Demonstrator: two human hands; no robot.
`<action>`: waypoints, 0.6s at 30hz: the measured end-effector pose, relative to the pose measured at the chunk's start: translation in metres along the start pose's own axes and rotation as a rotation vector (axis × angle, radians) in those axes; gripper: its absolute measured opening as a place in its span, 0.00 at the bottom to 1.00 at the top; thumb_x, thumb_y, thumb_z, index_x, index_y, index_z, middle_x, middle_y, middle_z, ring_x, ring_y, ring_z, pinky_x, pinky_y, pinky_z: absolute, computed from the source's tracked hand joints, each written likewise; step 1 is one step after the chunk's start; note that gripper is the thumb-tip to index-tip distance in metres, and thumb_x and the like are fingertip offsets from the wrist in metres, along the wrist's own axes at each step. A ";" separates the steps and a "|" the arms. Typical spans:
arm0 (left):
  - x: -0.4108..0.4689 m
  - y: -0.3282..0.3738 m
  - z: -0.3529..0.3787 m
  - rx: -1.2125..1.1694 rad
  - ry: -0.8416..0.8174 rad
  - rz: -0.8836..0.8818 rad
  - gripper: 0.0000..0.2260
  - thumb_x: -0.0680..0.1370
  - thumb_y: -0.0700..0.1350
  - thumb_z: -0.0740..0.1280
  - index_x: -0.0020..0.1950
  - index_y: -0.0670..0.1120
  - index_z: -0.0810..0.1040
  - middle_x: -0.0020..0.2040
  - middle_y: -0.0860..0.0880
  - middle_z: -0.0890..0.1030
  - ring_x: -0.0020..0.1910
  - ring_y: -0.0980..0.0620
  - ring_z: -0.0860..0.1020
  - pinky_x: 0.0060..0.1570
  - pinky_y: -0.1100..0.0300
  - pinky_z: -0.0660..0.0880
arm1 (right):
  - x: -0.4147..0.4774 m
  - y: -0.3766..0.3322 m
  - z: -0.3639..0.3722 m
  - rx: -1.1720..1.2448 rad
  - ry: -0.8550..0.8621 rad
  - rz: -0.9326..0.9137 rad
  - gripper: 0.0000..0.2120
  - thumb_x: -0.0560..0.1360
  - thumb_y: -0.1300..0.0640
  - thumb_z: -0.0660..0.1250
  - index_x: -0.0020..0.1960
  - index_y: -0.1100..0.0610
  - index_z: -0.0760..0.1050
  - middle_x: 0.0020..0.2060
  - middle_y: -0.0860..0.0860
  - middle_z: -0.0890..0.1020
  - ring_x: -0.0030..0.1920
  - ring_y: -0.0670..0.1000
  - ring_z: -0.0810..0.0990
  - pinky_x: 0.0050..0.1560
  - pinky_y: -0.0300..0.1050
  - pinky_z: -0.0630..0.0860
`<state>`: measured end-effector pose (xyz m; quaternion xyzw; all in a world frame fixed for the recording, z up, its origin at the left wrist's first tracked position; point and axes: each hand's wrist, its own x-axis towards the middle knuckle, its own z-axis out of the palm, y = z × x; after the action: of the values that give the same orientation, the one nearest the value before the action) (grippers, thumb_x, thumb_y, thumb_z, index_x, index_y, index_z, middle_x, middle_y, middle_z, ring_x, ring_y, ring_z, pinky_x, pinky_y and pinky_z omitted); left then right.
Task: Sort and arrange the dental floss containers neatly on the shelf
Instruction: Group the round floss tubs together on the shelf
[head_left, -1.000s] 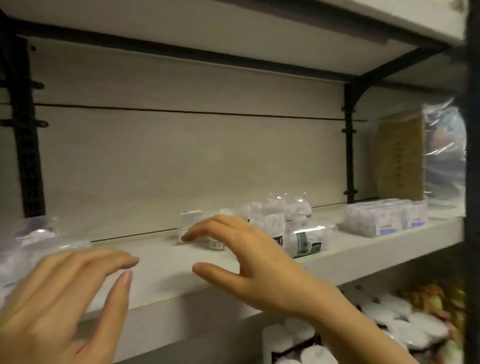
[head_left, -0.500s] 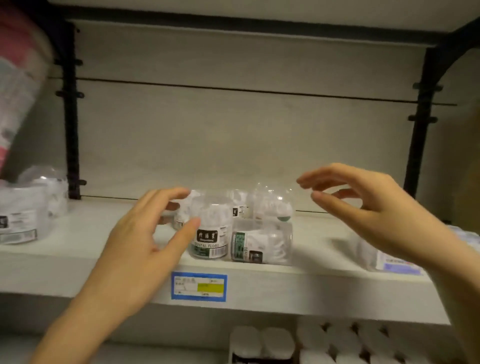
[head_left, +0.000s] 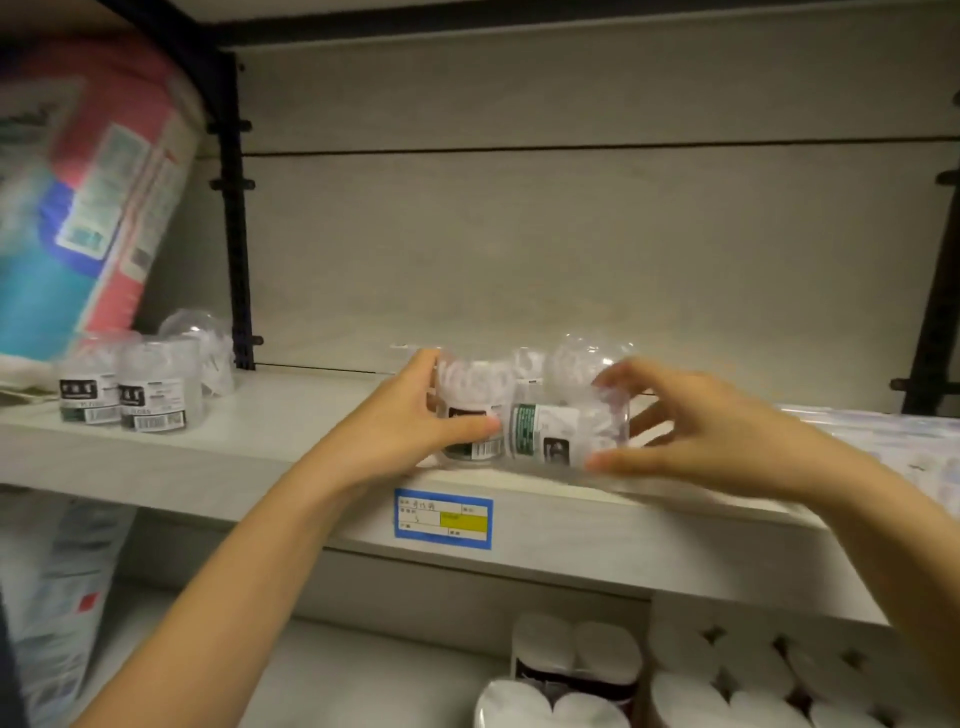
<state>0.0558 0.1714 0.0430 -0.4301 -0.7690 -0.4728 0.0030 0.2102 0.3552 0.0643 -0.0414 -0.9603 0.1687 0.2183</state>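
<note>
A cluster of clear dental floss containers sits mid-shelf near the front edge. My left hand wraps around an upright container with a black label. My right hand closes on a container lying on its side, green-and-white label showing. More clear containers stand behind these two, partly hidden. At the left end of the shelf stands a second group of upright containers with black labels and barcodes.
A large pink and blue soft pack leans at the upper left. Flat plastic-wrapped packs lie at the right end of the shelf. A blue price tag is on the shelf edge. Toilet paper rolls fill the shelf below.
Both hands have come in onto the middle cluster: the left now grips the upright container, the right has dropped onto the lying one. The view has shifted leftward.
</note>
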 end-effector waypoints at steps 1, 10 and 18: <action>0.001 0.002 -0.001 -0.003 0.034 0.005 0.26 0.66 0.57 0.73 0.60 0.53 0.69 0.58 0.57 0.76 0.56 0.58 0.76 0.54 0.59 0.75 | 0.000 0.000 -0.005 0.080 0.042 0.000 0.31 0.58 0.39 0.73 0.59 0.44 0.70 0.54 0.44 0.77 0.47 0.45 0.81 0.50 0.48 0.79; -0.012 0.031 0.009 -0.338 0.095 0.232 0.18 0.65 0.54 0.70 0.55 0.62 0.77 0.54 0.61 0.82 0.55 0.61 0.79 0.54 0.63 0.74 | 0.002 -0.004 -0.044 0.415 0.145 -0.031 0.27 0.62 0.37 0.70 0.56 0.50 0.77 0.48 0.50 0.83 0.48 0.55 0.81 0.42 0.41 0.80; -0.015 0.034 0.017 -0.412 0.057 0.247 0.21 0.65 0.51 0.71 0.58 0.56 0.78 0.53 0.56 0.84 0.54 0.57 0.80 0.52 0.63 0.77 | 0.000 0.002 -0.044 0.346 0.123 -0.041 0.25 0.59 0.35 0.68 0.53 0.44 0.78 0.48 0.46 0.83 0.48 0.49 0.81 0.40 0.38 0.79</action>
<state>0.0946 0.1804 0.0524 -0.4989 -0.5976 -0.6276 -0.0055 0.2291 0.3707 0.1011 0.0064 -0.9025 0.3242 0.2837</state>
